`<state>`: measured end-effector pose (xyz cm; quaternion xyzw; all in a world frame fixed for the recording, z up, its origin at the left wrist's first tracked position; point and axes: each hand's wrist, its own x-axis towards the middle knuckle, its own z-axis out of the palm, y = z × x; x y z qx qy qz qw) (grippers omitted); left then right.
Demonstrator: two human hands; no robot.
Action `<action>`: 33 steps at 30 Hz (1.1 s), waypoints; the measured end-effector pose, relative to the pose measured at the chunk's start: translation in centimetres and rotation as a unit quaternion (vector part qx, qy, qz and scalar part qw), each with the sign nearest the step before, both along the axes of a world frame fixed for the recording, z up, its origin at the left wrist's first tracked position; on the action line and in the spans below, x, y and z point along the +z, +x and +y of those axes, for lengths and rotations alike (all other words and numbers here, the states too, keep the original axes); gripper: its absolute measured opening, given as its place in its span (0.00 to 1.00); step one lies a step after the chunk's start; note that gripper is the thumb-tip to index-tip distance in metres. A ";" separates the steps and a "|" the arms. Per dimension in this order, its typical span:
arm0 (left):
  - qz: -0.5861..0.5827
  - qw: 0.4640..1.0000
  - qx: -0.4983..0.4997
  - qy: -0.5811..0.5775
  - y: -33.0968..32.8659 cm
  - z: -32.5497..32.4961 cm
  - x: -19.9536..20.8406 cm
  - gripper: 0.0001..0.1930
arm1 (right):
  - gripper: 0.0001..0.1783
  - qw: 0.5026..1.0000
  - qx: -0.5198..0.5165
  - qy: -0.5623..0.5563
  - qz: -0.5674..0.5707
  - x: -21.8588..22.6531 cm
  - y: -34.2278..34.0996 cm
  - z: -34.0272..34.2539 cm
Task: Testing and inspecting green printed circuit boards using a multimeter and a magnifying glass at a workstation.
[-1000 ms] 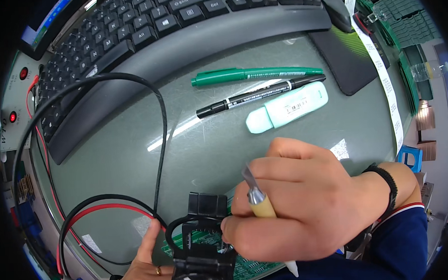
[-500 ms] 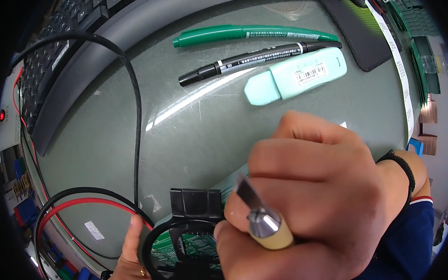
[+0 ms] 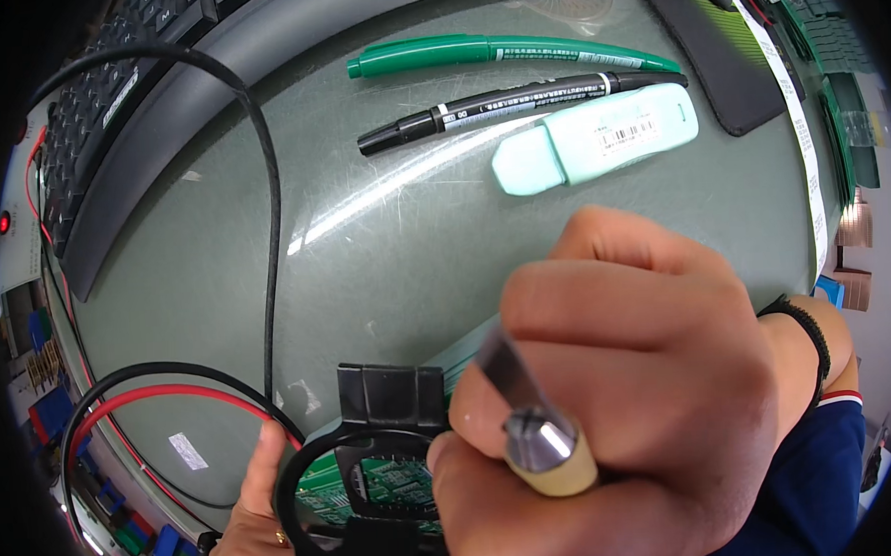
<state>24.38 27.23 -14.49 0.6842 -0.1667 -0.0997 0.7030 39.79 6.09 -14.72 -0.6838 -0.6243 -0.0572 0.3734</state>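
Note:
My right hand (image 3: pixel 630 399) is closed in a fist around a craft knife (image 3: pixel 550 450) with a pale yellow handle and a metal chuck. Its flat grey blade points up, away from the fist. At the lower left my left hand (image 3: pixel 252 515) has its index finger stretched out near a red cable (image 3: pixel 187 391); its other fingers are hidden. Between the hands lies a green circuit board (image 3: pixel 385 489), seen partly through a black ring-shaped frame (image 3: pixel 293 483) with a rectangular tab. The fist and the frame cover much of the board, and the knife's lower end is out of sight.
Beyond my right hand lie a mint-green correction-tape case (image 3: pixel 598 137), a black marker (image 3: pixel 508 108) and a green pen (image 3: pixel 505 52). A black keyboard (image 3: pixel 111 124) stands at the far left, and a black cable (image 3: pixel 273 236) loops across the mat. A dark mouse pad (image 3: pixel 730 77) is at the far right.
My right hand with the craft knife has shifted slightly right and up in the picture. The pens and the mint-green case sit a little higher in view. My left hand looks almost the same.

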 end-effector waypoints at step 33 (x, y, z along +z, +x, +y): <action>0.041 0.991 -0.103 0.080 0.2 1.2 3.2 0.22 | 0.09 0.903 -0.351 0.000 0.248 1.6 8.6 -11.8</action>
